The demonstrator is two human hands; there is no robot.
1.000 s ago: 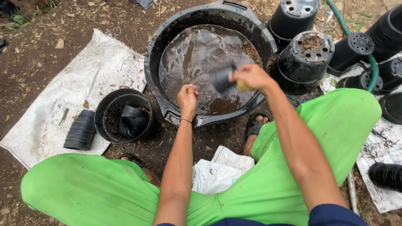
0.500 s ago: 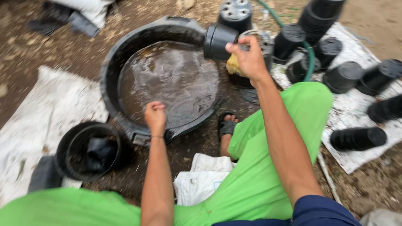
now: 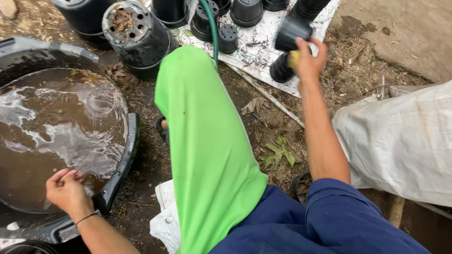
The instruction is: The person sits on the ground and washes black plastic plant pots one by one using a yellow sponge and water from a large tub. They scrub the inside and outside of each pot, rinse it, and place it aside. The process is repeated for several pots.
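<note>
Pot [image 3: 292, 31], small and black, is now being held out over the white sheet [image 3: 256, 46] far right of the tub [image 3: 114, 188] instead of above its muddy water, the right hand [image 3: 309, 59] gripping it together with a yellow sponge [image 3: 293, 58], while the left hand [image 3: 67, 191] is resting open, fingers loose, on the tub's near rim.
</note>
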